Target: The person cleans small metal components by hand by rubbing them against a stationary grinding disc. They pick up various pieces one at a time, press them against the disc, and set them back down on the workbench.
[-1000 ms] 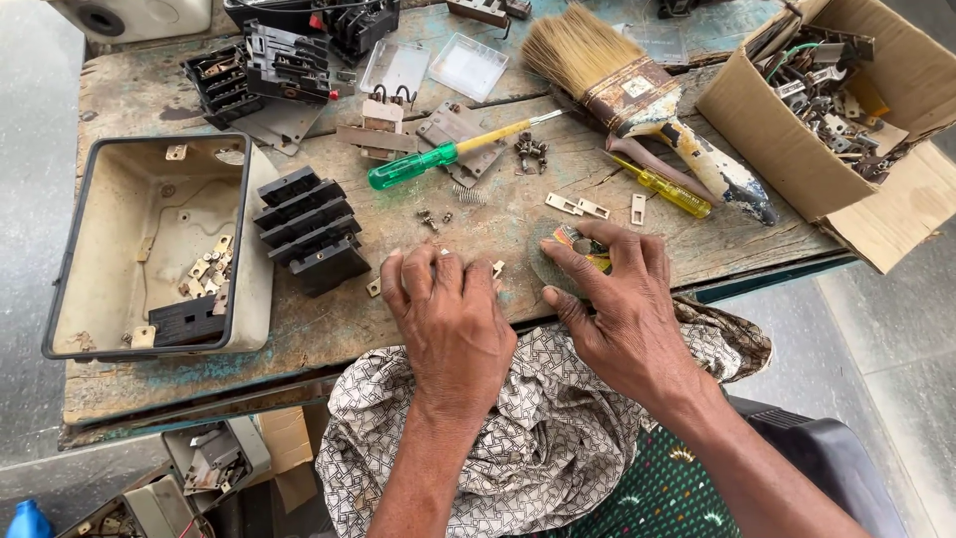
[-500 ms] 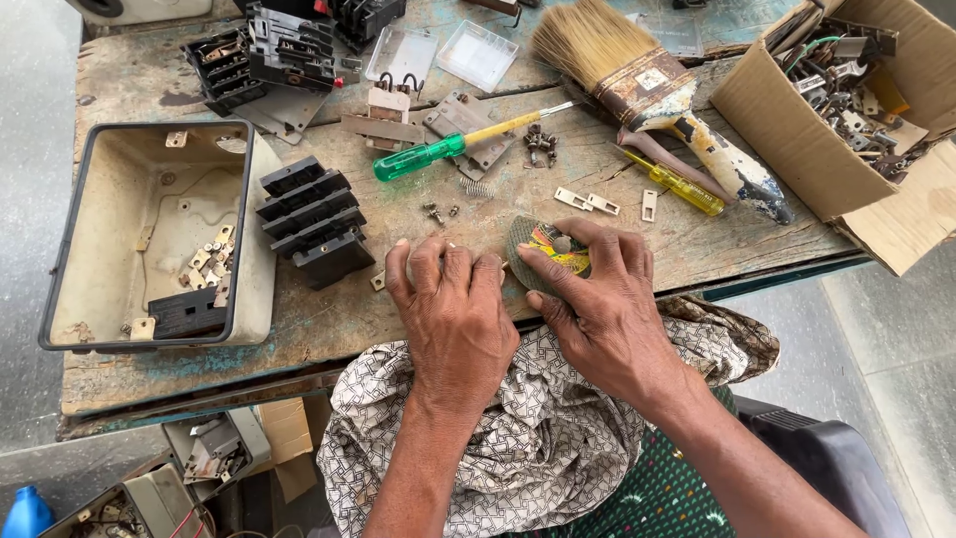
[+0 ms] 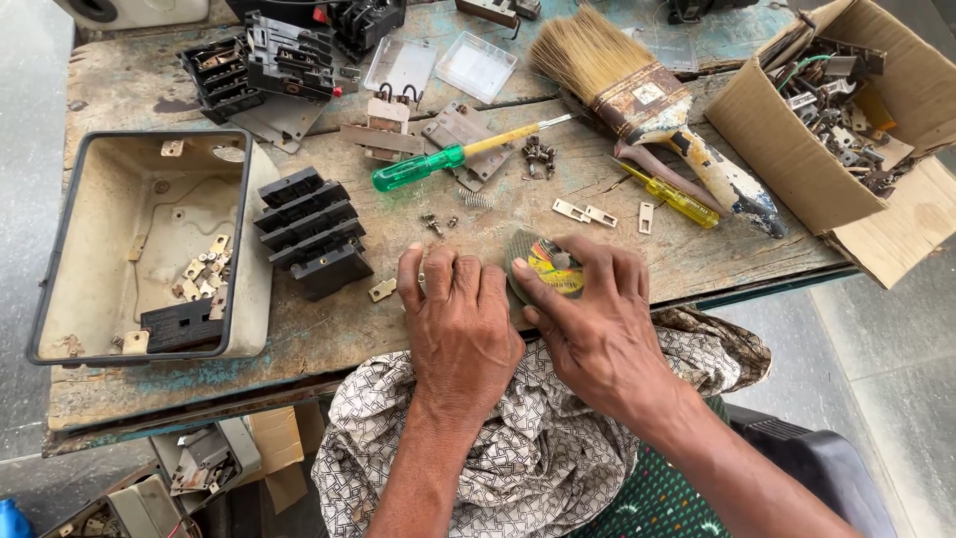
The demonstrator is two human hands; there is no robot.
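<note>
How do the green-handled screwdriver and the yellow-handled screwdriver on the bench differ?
The green-handled screwdriver is larger, with a yellow shaft section, and lies near the bench's middle; the yellow-handled screwdriver is slimmer and shorter, lying beside the paintbrush. They slant opposite ways. Both have translucent handles and lie untouched, beyond both hands.

Ahead of the left hand's fingers (image 3: 438,267), small screws and a spring (image 3: 478,198) litter the worktop (image 3: 299,344), with the green-handled screwdriver (image 3: 448,159) lying across the way beyond them. To their left, a small brass plate (image 3: 381,290) sits just beside them, then the black switch blocks (image 3: 314,231) and the open beige housing (image 3: 139,244) wall off that side. Ahead of the right hand's fingers (image 3: 597,261), three flat metal strips (image 3: 597,213) lie near; past them the yellow screwdriver (image 3: 669,196) and the paintbrush (image 3: 647,110) bar the way to the cardboard box (image 3: 787,159).
</note>
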